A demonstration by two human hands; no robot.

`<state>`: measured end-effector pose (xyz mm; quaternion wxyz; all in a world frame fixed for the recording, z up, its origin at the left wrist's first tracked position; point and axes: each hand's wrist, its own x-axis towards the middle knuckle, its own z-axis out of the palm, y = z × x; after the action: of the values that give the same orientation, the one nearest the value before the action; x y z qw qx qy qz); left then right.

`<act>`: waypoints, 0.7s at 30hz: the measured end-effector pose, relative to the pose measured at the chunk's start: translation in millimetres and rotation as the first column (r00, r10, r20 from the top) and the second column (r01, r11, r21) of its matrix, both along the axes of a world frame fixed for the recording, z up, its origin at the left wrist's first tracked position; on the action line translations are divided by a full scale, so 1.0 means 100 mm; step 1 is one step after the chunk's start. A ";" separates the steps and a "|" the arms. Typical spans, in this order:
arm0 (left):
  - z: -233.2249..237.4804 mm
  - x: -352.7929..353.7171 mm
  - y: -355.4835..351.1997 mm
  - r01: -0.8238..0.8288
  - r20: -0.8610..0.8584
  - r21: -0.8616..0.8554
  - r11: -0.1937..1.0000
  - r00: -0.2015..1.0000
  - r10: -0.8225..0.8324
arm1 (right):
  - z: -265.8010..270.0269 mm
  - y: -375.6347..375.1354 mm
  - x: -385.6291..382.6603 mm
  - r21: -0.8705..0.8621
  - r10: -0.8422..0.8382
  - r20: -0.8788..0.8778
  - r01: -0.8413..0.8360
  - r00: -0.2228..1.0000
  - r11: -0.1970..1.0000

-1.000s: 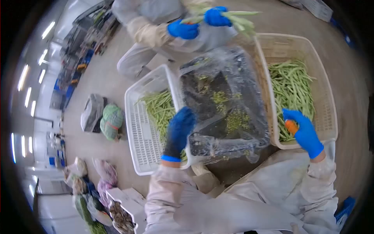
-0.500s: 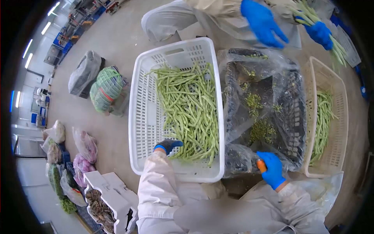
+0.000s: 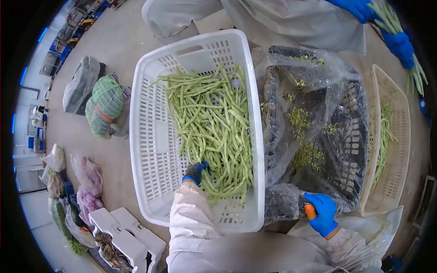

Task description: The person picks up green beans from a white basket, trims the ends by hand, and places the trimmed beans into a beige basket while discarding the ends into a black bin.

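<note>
A large white plastic basket (image 3: 139,136) holds a heap of long green beans (image 3: 214,132). At the heap's near left edge, my left hand (image 3: 195,173), in a dark and blue glove, has its fingers curled on some beans; its fingertips are partly hidden. In a blue glove, my right hand (image 3: 325,214) is closed around an orange-handled tool (image 3: 310,211), over the near edge of the black crate. The tool's other end is not clear to me. That black crate (image 3: 359,150), lined with clear plastic, holds small green trimmings (image 3: 307,157).
A cream basket (image 3: 403,150) with more green beans stands at right. Across from me, a co-worker's blue-gloved hands (image 3: 398,45) hold a bunch of long beans (image 3: 387,18). Left on the floor are a green net sack (image 3: 105,107), bagged vegetables (image 3: 88,200) and a white foam box (image 3: 136,232).
The view has shifted. My left hand's fingers have curled in on the beans. My right hand keeps its hold on the orange handle. The co-worker's free hand has moved to their bean bunch.
</note>
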<state>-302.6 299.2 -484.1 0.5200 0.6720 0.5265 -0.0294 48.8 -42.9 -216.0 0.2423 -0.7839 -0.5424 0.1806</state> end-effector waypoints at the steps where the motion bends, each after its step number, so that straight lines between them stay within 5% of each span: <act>1: 0.17 -0.05 -0.02 0.467 -0.186 0.426 0.775 0.884 -0.430 | 0.00 -0.01 0.01 0.011 0.008 0.008 -0.009 1.000 1.000; 5: 0.59 -0.02 0.23 0.570 -0.044 0.383 0.727 0.798 -0.601 | 0.02 -0.03 0.01 -0.008 -0.018 -0.029 0.017 0.999 1.000; 7: 0.74 0.01 0.38 0.126 -0.321 0.043 0.991 0.941 -0.106 | -0.02 -0.05 0.01 0.019 0.011 0.002 -0.011 1.000 1.000; 8: 0.96 0.09 0.42 -0.151 -0.426 0.087 0.985 0.888 0.174 | -0.02 -0.04 0.01 0.031 0.009 -0.004 -0.009 1.000 0.999; 11: 0.63 -0.44 0.59 -0.020 -0.490 0.028 0.999 0.871 0.031 | -0.01 -0.04 0.00 0.065 -0.011 -0.001 0.011 1.000 0.998; 12: 1.54 0.02 0.37 0.383 -0.647 0.035 0.923 0.712 -0.271 | 0.00 -0.04 0.00 0.072 -0.015 -0.002 0.015 1.000 0.997; 15: 2.05 0.07 0.26 0.362 -0.701 0.168 0.917 0.698 -0.147 | -0.03 -0.06 -0.01 0.105 -0.027 -0.012 0.028 1.000 0.994; 16: 2.16 0.03 0.24 0.492 -0.742 0.147 0.858 0.628 -0.233 | -0.04 -0.07 -0.01 0.115 -0.031 -0.012 0.032 0.999 0.993; 17: 2.26 -0.02 0.24 0.493 -0.746 0.160 0.855 0.628 -0.222 | -0.04 -0.08 -0.01 0.130 -0.032 -0.013 0.033 0.999 0.991; 19: 2.48 -0.08 0.29 0.233 -0.561 0.081 0.969 0.814 -0.148 | -0.03 -0.09 -0.02 0.153 -0.041 -0.027 0.044 0.999 0.987; 21: 2.73 -0.13 0.16 0.166 -0.502 0.183 0.969 0.863 -0.053 | -0.06 -0.11 -0.01 0.173 -0.040 -0.019 0.042 0.999 0.984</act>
<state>-315.2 315.4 -211.0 0.2880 0.7243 0.6026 -0.1713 47.4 -54.3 -222.1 0.3172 -0.7695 -0.5379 0.1340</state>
